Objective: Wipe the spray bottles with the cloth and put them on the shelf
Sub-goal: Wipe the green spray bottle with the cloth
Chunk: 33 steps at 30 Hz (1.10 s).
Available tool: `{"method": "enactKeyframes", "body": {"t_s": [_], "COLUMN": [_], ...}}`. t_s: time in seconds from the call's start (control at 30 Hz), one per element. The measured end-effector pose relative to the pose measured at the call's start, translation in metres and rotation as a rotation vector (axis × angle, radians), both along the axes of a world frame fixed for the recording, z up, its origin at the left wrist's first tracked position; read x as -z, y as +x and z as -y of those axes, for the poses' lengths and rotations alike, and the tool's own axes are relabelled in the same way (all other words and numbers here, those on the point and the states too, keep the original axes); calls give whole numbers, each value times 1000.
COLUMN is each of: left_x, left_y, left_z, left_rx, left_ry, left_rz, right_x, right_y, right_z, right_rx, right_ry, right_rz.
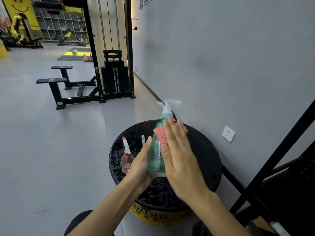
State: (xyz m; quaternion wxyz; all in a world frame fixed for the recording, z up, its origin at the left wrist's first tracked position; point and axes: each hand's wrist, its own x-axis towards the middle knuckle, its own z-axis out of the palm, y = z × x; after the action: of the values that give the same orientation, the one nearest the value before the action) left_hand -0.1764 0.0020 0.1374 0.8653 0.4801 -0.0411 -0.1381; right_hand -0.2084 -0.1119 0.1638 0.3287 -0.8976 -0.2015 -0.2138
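Note:
A green see-through spray bottle (156,155) with a white trigger head is held above a round black stool top (204,155). My left hand (141,166) grips its lower body from the left and underneath. My right hand (179,150) lies flat with straight fingers, pressing a pink cloth (161,134) against the bottle's right side. A smaller pink spray bottle (127,158) with a white and orange nozzle stands on the stool behind my left hand. The tip of another nozzle (143,139) shows just above my left fingers.
A black metal shelf frame (281,167) runs along the grey wall at the right, with a wall socket (228,134) beside it. A black weight machine (114,72) and benches (56,82) stand on the grey floor beyond.

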Motion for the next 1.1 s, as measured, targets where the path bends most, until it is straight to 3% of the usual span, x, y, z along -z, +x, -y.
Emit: {"method": "enactKeyframes", "body": {"t_s": [0.13,0.4,0.7,1.1], "left_x": [3,6,4,-2], "left_y": [2,-11,-4,-9], "left_z": [-1,7,0,2], "left_rx": [-36,67,-59,71], "left_ry": [-5,-57,-50,-21], "left_rz": [-34,-17,-90,-28], "right_x": [16,-11,15,-10], "right_y": [-18,17,-26,12], "right_z": [-5,6,-6,4], "right_rx": [54,79,21,5], "right_ry": [-118,-10,-81,88], "right_rz": [77,-30,15,-125]}}
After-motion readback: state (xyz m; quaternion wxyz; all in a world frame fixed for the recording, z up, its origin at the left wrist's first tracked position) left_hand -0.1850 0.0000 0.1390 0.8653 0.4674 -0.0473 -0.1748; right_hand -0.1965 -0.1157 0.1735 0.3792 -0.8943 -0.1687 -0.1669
